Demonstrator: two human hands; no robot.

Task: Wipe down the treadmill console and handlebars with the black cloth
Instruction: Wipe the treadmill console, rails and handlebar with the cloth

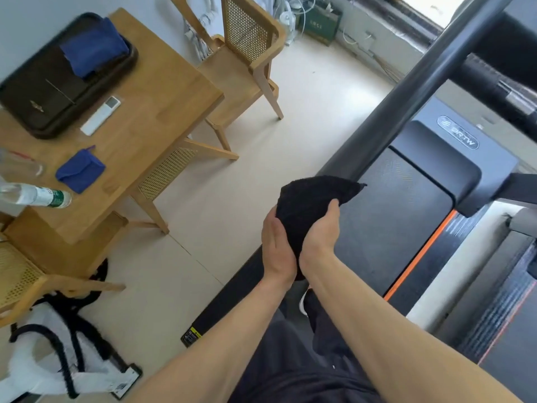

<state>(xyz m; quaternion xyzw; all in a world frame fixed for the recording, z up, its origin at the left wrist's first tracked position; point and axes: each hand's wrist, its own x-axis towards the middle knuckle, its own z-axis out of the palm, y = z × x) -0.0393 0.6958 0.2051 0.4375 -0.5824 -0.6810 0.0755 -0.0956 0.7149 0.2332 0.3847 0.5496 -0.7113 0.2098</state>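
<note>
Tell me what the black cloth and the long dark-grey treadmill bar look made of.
The black cloth: likely terry or microfibre; fuzzy, matte, bunching softly. The long dark-grey treadmill bar: probably painted metal or plastic tube; smooth, with a soft sheen.

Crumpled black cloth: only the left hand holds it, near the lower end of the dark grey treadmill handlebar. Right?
Not only the left. The head view shows both hands holding the crumpled black cloth: left hand on one side, right hand on the other. It does sit near the lower end of the dark grey treadmill handlebar.
</note>
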